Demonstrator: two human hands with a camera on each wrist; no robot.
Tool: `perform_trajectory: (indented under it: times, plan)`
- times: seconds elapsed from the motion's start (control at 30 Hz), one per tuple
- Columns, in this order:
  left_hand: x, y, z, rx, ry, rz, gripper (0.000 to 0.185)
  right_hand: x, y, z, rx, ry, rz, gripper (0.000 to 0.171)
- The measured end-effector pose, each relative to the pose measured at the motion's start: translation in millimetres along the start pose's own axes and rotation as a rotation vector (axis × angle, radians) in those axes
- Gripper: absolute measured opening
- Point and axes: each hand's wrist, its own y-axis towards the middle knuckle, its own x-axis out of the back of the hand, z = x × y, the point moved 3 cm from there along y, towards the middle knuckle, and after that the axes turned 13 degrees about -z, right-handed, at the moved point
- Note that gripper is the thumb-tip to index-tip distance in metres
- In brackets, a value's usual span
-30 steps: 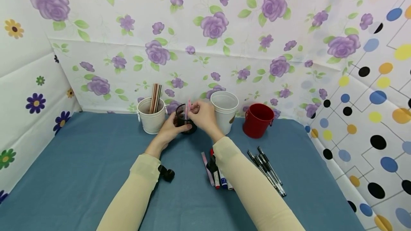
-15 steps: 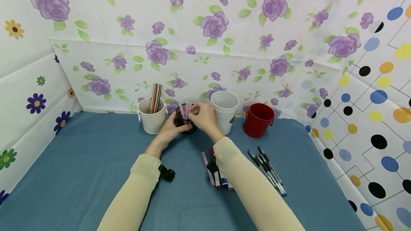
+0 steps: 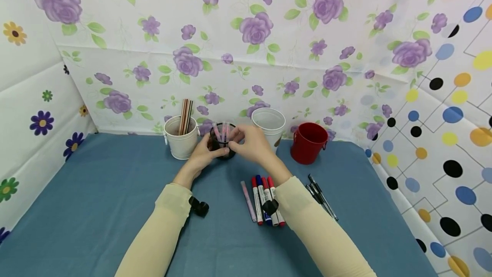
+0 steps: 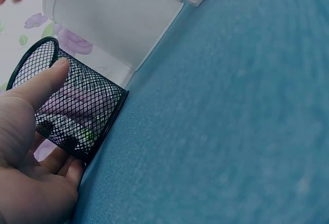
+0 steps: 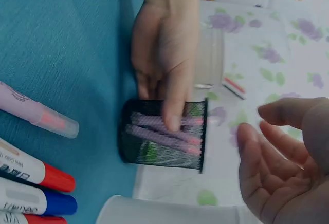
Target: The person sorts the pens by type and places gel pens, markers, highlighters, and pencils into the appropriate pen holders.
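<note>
My left hand (image 3: 207, 152) grips a black mesh pen cup (image 3: 222, 141) standing on the blue table at the back, thumb on its near side. In the left wrist view the thumb (image 4: 43, 82) lies along the mesh cup (image 4: 77, 113). Two or three pink pens (image 5: 162, 131) lie inside the mesh cup (image 5: 164, 154), with the left hand's fingers (image 5: 169, 95) across it. My right hand (image 3: 247, 139) hovers just right of the cup with fingers loosely spread and holds nothing; its bare palm (image 5: 288, 167) shows in the right wrist view.
A white bucket (image 3: 180, 140) with striped pencils stands left of the mesh cup; a white cup (image 3: 269, 124) and a red bucket (image 3: 309, 143) stand to its right. A pink highlighter (image 3: 248, 201), red and blue markers (image 3: 263, 198) and black pens (image 3: 323, 198) lie nearer me.
My right hand let a pink pen drop into the mesh cup and drew back to the right. Its forearm shifted, uncovering the markers. The left hand has kept its hold on the cup.
</note>
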Motion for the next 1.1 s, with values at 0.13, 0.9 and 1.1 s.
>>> perform_trajectory:
  times: [0.13, 0.9, 1.1]
  plan:
    - [0.1, -0.2, -0.4, 0.004, -0.001, -0.006, 0.092, 10.2, -13.3, 6.1, 0.052, -0.037, 0.042, 0.014]
    - [-0.9, 0.4, 0.1, -0.014, 0.031, -0.013, 0.098, 3.3, -74.1, -23.0, -0.071, -0.135, 0.149, 0.022]
    - [-0.8, -0.8, -1.5, -0.007, 0.003, -0.011, 0.097, -6.9, -85.4, -28.9, -0.109, -0.180, 0.201, 0.020]
